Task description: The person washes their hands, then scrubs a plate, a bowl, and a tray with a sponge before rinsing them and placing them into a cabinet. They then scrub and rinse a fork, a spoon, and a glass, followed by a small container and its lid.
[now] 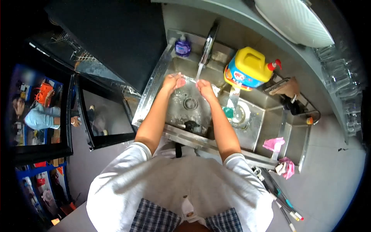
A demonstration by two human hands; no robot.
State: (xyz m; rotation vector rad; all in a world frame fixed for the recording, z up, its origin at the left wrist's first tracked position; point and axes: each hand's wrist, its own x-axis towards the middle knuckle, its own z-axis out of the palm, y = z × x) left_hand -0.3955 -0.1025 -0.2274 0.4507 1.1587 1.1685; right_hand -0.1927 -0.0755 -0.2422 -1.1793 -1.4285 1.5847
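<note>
My left hand [174,82] and my right hand [205,88] are over the left basin of the steel sink [173,129], near its back wall. Fingers of both are curled closed. A thin, shiny, pale thing [189,79] spans the gap between them, too small and glary to name. Water [199,72] runs from the chrome tap [208,44] down beside my right fingers. Below the hands is the round drain [190,103]. A small black object [191,125] lies at the basin's near side.
A purple soap bottle [182,46] stands at the back left corner. To the right is a yellow detergent jug [249,69] with a red pump. Pink cloths [274,144] lie at the right basin. White dishes [293,21] and glasses [340,77] sit on a shelf. Another person [42,116] is at far left.
</note>
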